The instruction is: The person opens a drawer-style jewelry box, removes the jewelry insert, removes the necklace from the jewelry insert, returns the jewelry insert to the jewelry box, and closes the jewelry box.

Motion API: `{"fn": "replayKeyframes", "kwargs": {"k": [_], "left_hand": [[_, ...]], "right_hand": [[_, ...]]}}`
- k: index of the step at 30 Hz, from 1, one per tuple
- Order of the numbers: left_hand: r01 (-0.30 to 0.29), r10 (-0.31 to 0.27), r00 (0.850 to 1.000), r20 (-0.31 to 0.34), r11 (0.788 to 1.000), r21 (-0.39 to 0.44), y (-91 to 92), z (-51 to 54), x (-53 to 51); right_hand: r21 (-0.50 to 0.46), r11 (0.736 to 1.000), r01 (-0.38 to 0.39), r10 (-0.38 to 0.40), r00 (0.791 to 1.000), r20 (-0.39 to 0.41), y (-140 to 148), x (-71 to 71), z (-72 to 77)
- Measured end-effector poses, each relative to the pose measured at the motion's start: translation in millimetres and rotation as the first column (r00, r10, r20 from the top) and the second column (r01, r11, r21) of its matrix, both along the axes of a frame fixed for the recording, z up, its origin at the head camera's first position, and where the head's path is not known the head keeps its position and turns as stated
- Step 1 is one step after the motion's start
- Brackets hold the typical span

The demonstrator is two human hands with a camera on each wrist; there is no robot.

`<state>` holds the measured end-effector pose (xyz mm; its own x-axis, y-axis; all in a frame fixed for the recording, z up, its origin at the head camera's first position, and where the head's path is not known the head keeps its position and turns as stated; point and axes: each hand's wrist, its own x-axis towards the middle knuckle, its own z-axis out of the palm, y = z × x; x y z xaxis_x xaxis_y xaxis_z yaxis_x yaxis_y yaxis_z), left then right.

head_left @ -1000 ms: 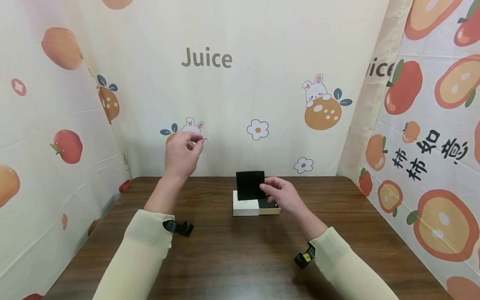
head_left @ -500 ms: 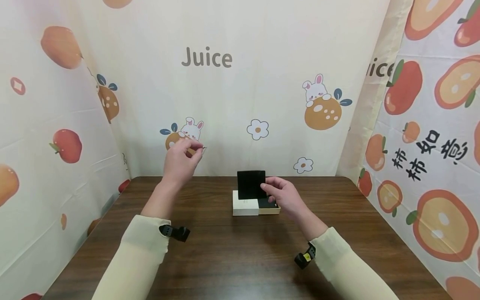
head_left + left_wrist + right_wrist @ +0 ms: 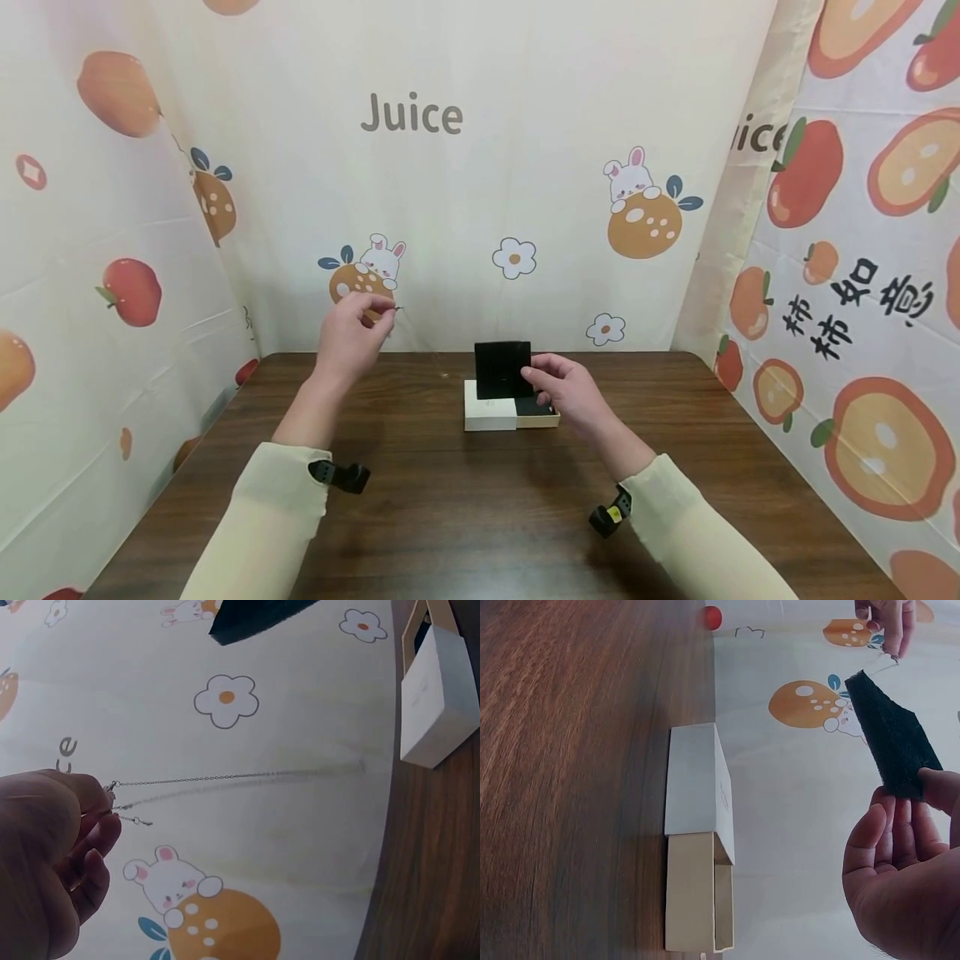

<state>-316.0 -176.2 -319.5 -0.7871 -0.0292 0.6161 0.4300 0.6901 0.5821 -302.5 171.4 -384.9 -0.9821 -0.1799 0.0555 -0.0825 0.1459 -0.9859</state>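
Observation:
A thin silver chain [image 3: 202,778] is pinched between the thumb and forefinger of the left hand [image 3: 351,333], raised at the left; its length stretches away from the fingertips in the left wrist view. A flat black square pad [image 3: 501,370] is gripped at its right edge by the right hand [image 3: 573,396], thumb on the near face and fingers behind. Below the pad stands a box with a white sleeve [image 3: 491,415] and a gold-edged tray [image 3: 538,422] partly slid out on the right. The pad hides part of the box in the head view.
The box rests on a dark wooden table [image 3: 480,508], toward its back edge. A printed cloth [image 3: 450,192] hangs behind the table, with another printed cloth [image 3: 847,333] along the right side and one on the left.
The left hand has moved down and slightly left with the chain, which now shows faintly stretching down to the right. The right hand and the pad have hardly moved.

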Motion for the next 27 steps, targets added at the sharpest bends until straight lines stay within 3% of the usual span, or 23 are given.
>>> {"fn": "replayKeyframes", "kwargs": {"k": [7,14,18,27], "left_hand": [[-0.027,0.027,0.999,0.041,1.0,-0.01,-14.5,-11.4,0.5],[-0.065,0.068,0.994,0.081,0.997,-0.039,-34.9,-30.8,4.2],[-0.062,0.067,0.994,0.084,0.996,-0.056,-41.9,-39.4,7.0],[-0.017,0.034,0.984,0.177,0.996,-0.092,-46.7,-59.3,5.8]], "right_hand": [[-0.003,1.0,0.009,-0.009,1.0,0.009,1.7,1.0,-0.2],[0.006,1.0,0.012,-0.012,1.0,0.002,1.6,2.8,1.3],[0.006,1.0,0.011,-0.011,1.0,-0.002,1.7,2.9,2.2],[0.009,1.0,0.014,-0.014,1.0,0.004,2.4,3.2,2.6]]}}
